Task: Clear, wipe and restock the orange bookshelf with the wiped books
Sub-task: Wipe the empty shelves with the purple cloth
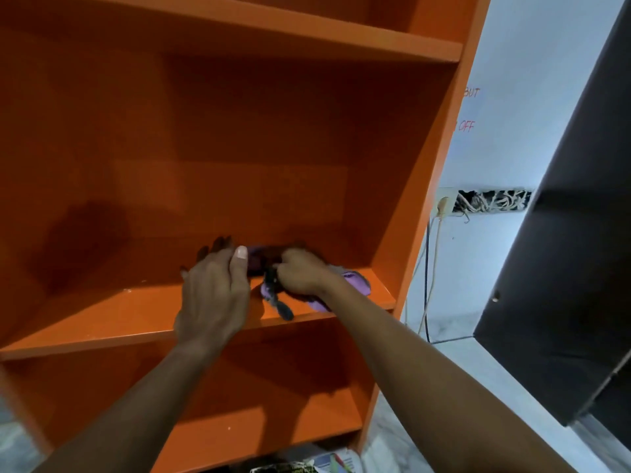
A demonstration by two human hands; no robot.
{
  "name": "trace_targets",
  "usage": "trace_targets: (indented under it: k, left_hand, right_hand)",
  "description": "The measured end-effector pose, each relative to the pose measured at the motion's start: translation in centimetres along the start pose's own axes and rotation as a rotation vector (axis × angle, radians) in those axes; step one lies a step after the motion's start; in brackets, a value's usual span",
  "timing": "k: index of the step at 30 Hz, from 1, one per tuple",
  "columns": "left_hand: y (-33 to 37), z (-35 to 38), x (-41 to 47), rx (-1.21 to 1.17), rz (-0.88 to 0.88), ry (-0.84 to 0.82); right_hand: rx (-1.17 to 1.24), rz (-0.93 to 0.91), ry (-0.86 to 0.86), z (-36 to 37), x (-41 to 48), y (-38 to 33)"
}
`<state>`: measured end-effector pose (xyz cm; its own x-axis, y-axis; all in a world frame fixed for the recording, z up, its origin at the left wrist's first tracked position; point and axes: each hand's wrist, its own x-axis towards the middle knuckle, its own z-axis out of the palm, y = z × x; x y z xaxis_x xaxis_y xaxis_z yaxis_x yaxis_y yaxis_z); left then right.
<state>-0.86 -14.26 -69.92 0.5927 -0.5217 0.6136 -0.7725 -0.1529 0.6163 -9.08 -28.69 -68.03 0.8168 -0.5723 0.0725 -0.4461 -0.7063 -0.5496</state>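
The orange bookshelf (430,172) fills the view, and no books stand on the shelves I can see. On its middle shelf board (102,315) lies a purple cloth (358,283) with dark patches and a dark strip hanging over the front edge. My right hand (300,271) grips the bunched cloth near the shelf's right end. My left hand (213,295) rests beside it with the fingers stretched toward the cloth and the thumb up; whether it touches the cloth is unclear.
A dark cabinet (560,268) leans in at the right. Between it and the bookshelf, the pale wall holds a socket (444,203) with cables running down to the floor. Books or papers (327,462) lie on the floor below the bookshelf.
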Motion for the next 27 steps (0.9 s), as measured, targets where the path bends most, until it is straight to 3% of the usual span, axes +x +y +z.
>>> trace_targets:
  k: [3,6,7,10,12,14,20,27]
  left_hand:
    - [0.5,1.2,0.8,-0.091,0.008,0.067]
    - [1.0,1.3,0.6,-0.161,-0.033,0.069]
    - [-0.3,-6.3,-3.4,-0.109,-0.15,0.129]
    - [-0.5,-7.6,-4.8,-0.106,-0.138,0.143]
    - [0.2,-6.3,-4.1,-0.108,-0.159,0.111]
    - [1.1,-5.5,-3.4,-0.12,-0.138,0.101]
    - [2.8,-4.8,-2.0,-0.385,-0.14,0.16]
    - [-1.9,-11.8,-6.9,0.09,-0.225,0.27]
  right_hand:
    - [0.008,-0.205,0.037,1.0,-1.0,-0.1]
    - [0.121,-0.24,0.126,0.4,-1.4,-0.1]
    - [0.209,-0.255,0.084,2.6,-5.3,-6.2]
    - [0.132,-0.036,0.235,0.7,-6.0,-5.7]
    - [-0.142,0.15,0.147,-1.0,-6.0,-3.2]
    - [-0.331,0.205,0.078,-1.2,-6.4,-2.0]
    - [-0.372,-0.053,0.099,1.1,-6.7,-4.4]
    - [-0.22,-0.307,0.043,6.4,-7.9,-10.5]
